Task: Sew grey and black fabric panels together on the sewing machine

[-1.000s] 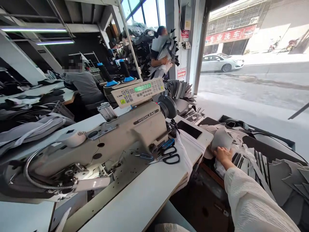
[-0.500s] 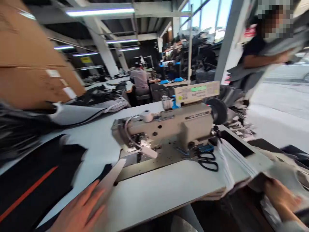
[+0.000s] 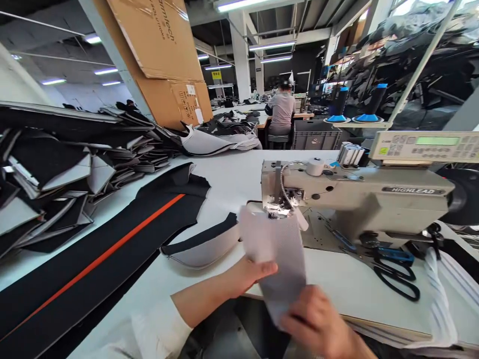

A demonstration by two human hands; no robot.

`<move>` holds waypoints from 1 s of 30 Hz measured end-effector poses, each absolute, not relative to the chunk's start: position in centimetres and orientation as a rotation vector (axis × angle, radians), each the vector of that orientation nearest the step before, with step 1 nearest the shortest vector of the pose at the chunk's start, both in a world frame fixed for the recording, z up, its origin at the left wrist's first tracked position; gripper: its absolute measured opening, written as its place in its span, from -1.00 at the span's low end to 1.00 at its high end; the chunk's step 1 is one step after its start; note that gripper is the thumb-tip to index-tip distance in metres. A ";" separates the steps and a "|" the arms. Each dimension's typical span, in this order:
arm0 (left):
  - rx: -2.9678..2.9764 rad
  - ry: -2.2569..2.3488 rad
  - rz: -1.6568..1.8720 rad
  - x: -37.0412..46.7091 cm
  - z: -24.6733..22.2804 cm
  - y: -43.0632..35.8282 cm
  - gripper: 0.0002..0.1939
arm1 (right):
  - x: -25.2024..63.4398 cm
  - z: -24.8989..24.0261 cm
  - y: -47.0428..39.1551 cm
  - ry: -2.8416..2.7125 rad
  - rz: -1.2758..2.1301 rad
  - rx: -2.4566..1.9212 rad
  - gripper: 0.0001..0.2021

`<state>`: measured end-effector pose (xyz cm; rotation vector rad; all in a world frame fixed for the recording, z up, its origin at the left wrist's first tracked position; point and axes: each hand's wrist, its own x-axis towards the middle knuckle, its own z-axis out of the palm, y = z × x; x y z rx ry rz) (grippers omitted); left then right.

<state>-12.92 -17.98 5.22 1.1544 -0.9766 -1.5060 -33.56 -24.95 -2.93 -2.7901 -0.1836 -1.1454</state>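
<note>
A light grey fabric piece [image 3: 286, 252] is held up in front of the sewing machine [image 3: 348, 204], its upper end by the needle area. My left hand [image 3: 254, 274] grips its left edge, thumb across the near face and other fingers hidden behind. At the lower right end my right hand [image 3: 314, 319], somewhat blurred, has its fingers closed on the same piece. Whether the fabric touches the machine I cannot tell. Left of my left hand lies a curved grey piece with a black edge [image 3: 204, 247]. Beyond it is a long black panel with an orange stripe [image 3: 123, 244].
Black-handled scissors [image 3: 398, 281] lie on the white table [image 3: 232, 174] beside blue-handled snips [image 3: 342, 239]. White striped webbing [image 3: 441, 299] hangs at the right edge. Stacked black and grey pieces [image 3: 93, 169] fill the left. A person [image 3: 282, 112] sits farther back.
The view has swung left. My right hand has come from the material at the right, and my left hand has risen from the tabletop; both now hold the grey fabric piece.
</note>
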 end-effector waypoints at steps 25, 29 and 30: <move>2.335 -2.001 0.024 -1.4 0.2 -22.0 -0.61 | -20.0 -3.9 -32.1 -0.376 -0.341 -2.807 -0.76; 2.061 -2.351 -0.012 -3.1 -0.4 -24.6 -0.58 | -22.6 -3.4 -33.7 -0.290 -0.373 -2.769 -0.70; 2.077 -2.332 -0.007 -3.3 -0.5 -24.8 -0.59 | -23.1 -3.5 -33.7 -0.226 -0.392 -2.772 -0.69</move>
